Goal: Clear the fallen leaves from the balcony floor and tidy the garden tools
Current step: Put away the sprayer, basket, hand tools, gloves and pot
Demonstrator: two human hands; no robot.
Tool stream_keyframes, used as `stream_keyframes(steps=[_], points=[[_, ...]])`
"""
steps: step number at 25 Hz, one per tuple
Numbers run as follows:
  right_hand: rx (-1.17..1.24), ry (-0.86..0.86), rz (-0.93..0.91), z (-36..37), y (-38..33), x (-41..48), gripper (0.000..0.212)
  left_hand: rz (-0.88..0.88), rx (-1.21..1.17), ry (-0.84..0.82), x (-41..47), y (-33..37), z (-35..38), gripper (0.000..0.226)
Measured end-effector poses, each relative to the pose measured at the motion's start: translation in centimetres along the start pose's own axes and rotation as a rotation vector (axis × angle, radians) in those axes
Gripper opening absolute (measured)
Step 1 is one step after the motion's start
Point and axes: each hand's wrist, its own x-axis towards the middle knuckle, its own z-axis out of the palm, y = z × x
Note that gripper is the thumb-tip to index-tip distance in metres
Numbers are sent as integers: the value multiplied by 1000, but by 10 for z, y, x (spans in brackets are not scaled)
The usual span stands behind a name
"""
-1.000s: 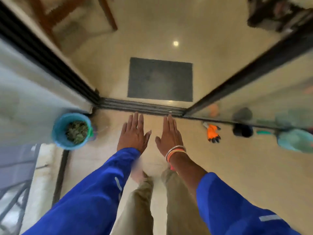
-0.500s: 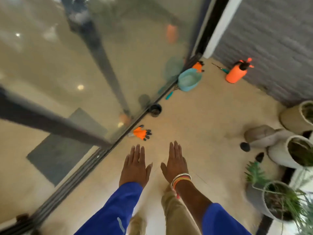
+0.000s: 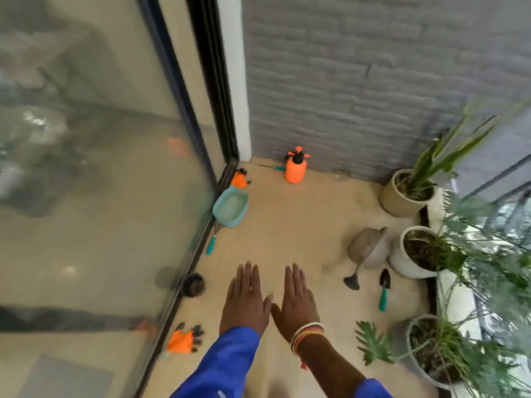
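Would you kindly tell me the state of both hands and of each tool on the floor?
Left hand: open, flat, empty.
Right hand: open, flat, empty.
Sprayer: upright by the wall.
Basin: open side up, empty.
Trowel: lying flat.
Near glove: lying flat on the floor.
Far glove: lying by the door.
Black pot: upright.
Rake: lying along the door track.

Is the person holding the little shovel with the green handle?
No, the left hand and the right hand are stretched out flat and empty, while the little shovel lies on the floor.
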Motion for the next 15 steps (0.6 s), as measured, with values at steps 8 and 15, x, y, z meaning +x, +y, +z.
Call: stream_keyframes(steps=[8,15], points=[[-10,112,193,-93,49,115,89,381,118,-46,176,61,-36,79],[155,253,564,-154,107,187,89,761,312,-232,325,160,-53,74]])
